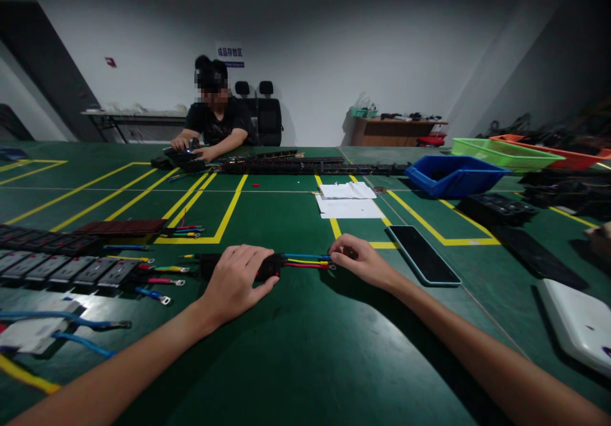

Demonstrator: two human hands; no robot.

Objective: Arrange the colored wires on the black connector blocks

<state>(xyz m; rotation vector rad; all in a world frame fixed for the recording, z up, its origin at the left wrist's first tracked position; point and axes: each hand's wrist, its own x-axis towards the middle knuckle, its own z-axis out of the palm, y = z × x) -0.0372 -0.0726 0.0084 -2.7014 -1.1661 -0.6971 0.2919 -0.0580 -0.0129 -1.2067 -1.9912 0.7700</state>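
A short black power strip [208, 267] lies on the green table in front of me, mostly hidden under my left hand [240, 275]. That hand is wrapped over it from above, with the thumb along its near side. Blue, yellow and red wires [305, 262] run from its right end. My right hand [358, 257] has its fingers curled at the tips of these wires, pinching the end of the blue wire [308, 256]. The fingertips partly cover the wire ends. A small terminal shows at the red wire's tip.
Longer black strips [67, 270] with ring-terminal wires lie at left. A phone [424, 255], white papers [348, 200], a blue bin [453, 174], a green basket [506, 152] and a white device [580, 324] are to the right. Across the table, a person [217, 120] handles a dark part.
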